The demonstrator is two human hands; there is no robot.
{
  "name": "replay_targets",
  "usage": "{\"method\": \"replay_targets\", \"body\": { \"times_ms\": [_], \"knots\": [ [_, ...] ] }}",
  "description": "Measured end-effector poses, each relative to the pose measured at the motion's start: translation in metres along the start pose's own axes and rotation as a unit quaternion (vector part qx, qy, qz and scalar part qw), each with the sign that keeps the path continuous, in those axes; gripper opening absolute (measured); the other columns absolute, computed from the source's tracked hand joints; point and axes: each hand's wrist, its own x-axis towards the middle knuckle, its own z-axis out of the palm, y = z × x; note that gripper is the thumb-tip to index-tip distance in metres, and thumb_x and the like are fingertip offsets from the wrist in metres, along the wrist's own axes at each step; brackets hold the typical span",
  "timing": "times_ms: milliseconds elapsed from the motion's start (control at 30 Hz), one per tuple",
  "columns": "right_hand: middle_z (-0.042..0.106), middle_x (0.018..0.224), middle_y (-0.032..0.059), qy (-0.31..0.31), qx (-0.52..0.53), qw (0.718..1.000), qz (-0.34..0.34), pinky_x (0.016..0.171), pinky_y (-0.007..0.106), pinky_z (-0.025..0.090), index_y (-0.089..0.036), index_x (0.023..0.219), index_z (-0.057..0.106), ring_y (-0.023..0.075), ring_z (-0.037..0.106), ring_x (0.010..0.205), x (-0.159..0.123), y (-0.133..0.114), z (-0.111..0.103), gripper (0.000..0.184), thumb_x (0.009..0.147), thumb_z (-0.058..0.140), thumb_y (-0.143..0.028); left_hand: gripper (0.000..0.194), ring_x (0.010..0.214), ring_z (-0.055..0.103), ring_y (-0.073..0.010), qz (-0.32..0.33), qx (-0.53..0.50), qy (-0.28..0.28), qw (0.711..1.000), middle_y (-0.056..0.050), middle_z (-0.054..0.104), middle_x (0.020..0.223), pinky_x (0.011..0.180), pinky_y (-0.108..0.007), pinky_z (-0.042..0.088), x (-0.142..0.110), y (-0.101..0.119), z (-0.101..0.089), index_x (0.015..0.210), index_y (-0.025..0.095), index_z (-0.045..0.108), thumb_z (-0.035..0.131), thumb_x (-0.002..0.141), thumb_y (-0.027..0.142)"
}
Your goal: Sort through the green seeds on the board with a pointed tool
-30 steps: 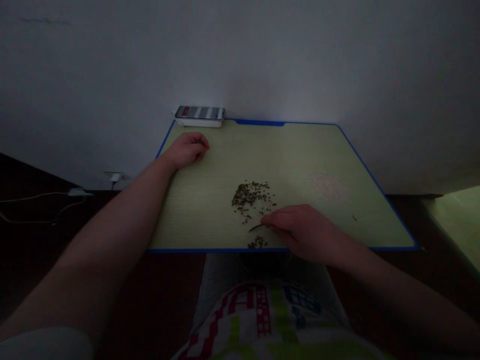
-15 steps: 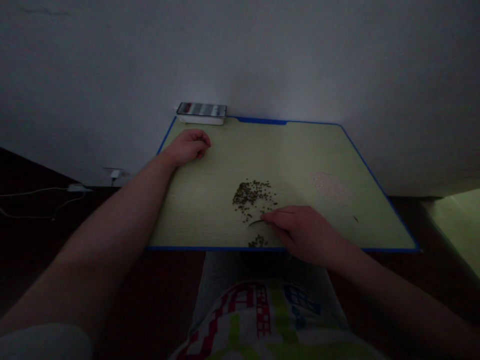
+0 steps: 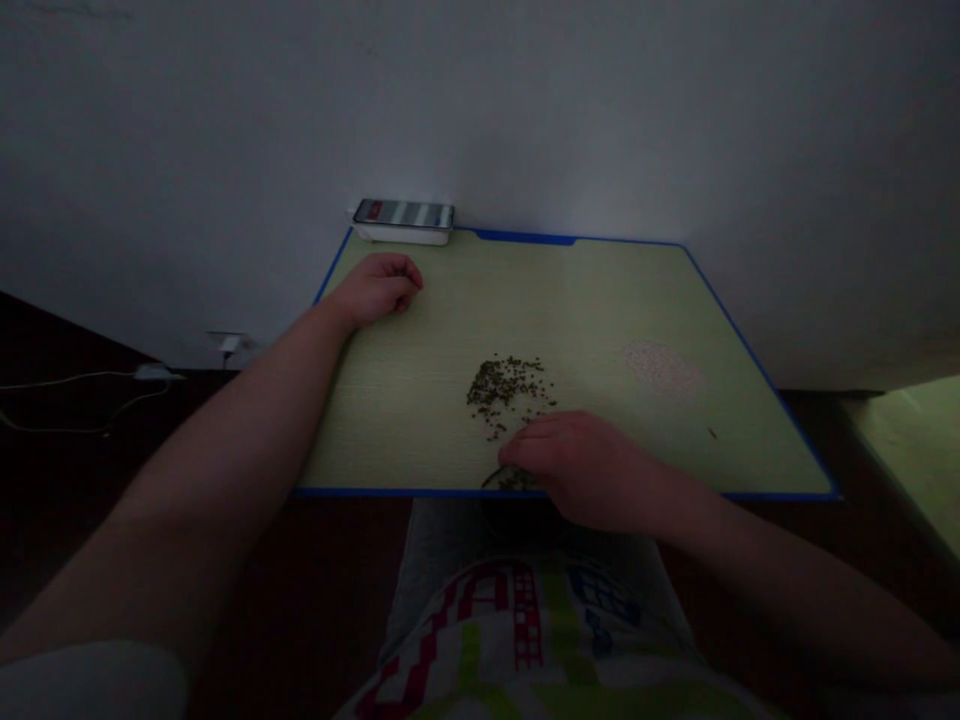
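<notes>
My right hand [image 3: 581, 465] is closed on a thin, dark, curved tool [image 3: 491, 476] near the front edge of the tabletop. Its tip lies at the left of a small heap of dark green beans [image 3: 516, 481], partly hidden by my fingers. Just beyond is a larger, loose scatter of the same dark green beans [image 3: 499, 382], with a few pale grains among them. My left hand [image 3: 381, 288] rests on the tabletop at the back left, fingers curled in and nothing seen in them. To the right lies a patch of pale, rice-like grains [image 3: 664, 368].
The pale green tabletop [image 3: 420, 400] has a blue rim and stands against a grey wall [image 3: 570, 120]. A phone [image 3: 405, 213] lies on a white box [image 3: 405, 236] at the back left corner. A small dark sliver [image 3: 712, 433] lies at the right. A plug [image 3: 229, 344] and cables are at the left.
My right hand has moved slightly towards me and left, bringing the curved tool from above the small bean heap down to its left side. My left hand stays in place.
</notes>
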Motion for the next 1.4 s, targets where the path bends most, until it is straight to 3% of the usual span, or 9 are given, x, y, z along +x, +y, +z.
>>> {"method": "replay_targets", "body": {
  "times_ms": [400, 700, 933, 1233, 1400],
  "knots": [
    [0.077, 0.085, 0.0024, -0.01, 0.118, 0.985, 0.126, 0.066, 0.026, 0.044, -0.02, 0.089, 0.074, 0.0169, 0.069, 0.075, -0.02, 0.008, -0.008, 0.022, 0.09, 0.057, -0.006, 0.013, 0.045, 0.042, -0.0101, -0.013, 0.015, 0.003, 1.0, 0.004, 0.046, 0.049, 0.049, -0.024, 0.027, -0.001, 0.004, 0.001, 0.075, 0.019, 0.057, 0.056, 0.065, 0.012],
    [0.078, 0.088, 0.003, 0.034, 0.129, 0.98, 0.145, 0.069, 0.029, 0.049, -0.02, 0.097, 0.074, 0.0184, 0.072, 0.077, -0.051, 0.011, -0.002, 0.026, 0.09, 0.053, -0.007, 0.013, 0.045, 0.043, -0.0109, -0.001, 0.001, -0.002, 1.0, 0.004, 0.047, 0.048, 0.049, -0.024, 0.028, 0.001, 0.0, 0.0, 0.075, 0.019, 0.058, 0.056, 0.065, 0.013],
    [0.08, 0.091, 0.0031, 0.16, 0.134, 0.969, 0.133, 0.067, 0.027, 0.057, -0.021, 0.1, 0.072, 0.0173, 0.075, 0.078, -0.07, 0.016, 0.0, 0.021, 0.096, 0.052, -0.017, 0.012, 0.043, 0.041, -0.01, 0.003, 0.017, -0.004, 1.0, 0.004, 0.049, 0.046, 0.047, -0.023, 0.029, -0.006, 0.008, 0.0, 0.075, 0.019, 0.059, 0.057, 0.063, 0.015],
    [0.081, 0.088, 0.0023, 0.368, 0.105, 0.909, 0.164, 0.069, 0.027, 0.063, -0.024, 0.1, 0.073, 0.0177, 0.077, 0.076, -0.093, 0.037, 0.028, 0.013, 0.093, 0.065, -0.017, 0.013, 0.041, 0.042, -0.0085, 0.015, -0.029, -0.002, 0.999, 0.005, 0.049, 0.045, 0.044, -0.022, 0.029, 0.001, 0.0, -0.001, 0.072, 0.019, 0.059, 0.058, 0.06, 0.014],
    [0.082, 0.093, 0.0037, 0.398, 0.017, 0.912, 0.097, 0.072, 0.027, 0.064, -0.022, 0.105, 0.072, 0.0171, 0.078, 0.082, -0.099, 0.034, 0.032, 0.019, 0.095, 0.062, -0.01, 0.014, 0.04, 0.042, -0.0087, 0.015, -0.067, 0.025, 0.997, 0.005, 0.049, 0.044, 0.042, -0.021, 0.029, 0.003, -0.003, 0.001, 0.07, 0.019, 0.057, 0.057, 0.058, 0.013]
  ]
}}
